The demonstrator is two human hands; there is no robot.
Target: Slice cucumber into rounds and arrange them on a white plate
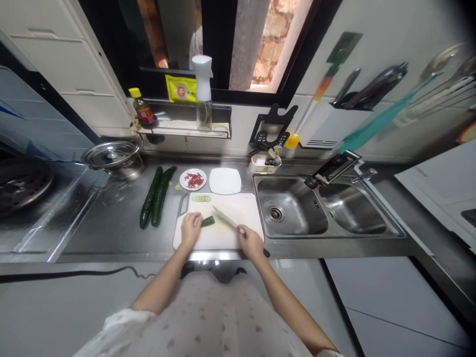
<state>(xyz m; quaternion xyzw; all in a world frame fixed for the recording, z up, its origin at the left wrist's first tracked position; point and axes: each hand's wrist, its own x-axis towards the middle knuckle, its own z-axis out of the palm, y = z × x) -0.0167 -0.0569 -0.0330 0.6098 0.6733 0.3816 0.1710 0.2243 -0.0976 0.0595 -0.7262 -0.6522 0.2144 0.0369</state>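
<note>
On the white cutting board (241, 203), my left hand (191, 229) has its fingers closed at the left end of a short dark green cucumber piece (208, 221). My right hand (250, 243) grips a kitchen knife (225, 217) by its dark handle. Its blade points up and left over the board, just right of the cucumber piece and apart from it. A row of cucumber slices (201, 198) lies overlapped near the board's upper left corner. Two whole cucumbers (155, 198) rest side by side on the counter left of the board.
Behind the board are a small plate (184, 181) of chopped red bits and a white square plate (225, 180). A double sink (293, 230) with a black faucet (330, 168) is at the right. A lidded steel pot (128, 166) stands back left, below a shelf (178, 126) with bottles.
</note>
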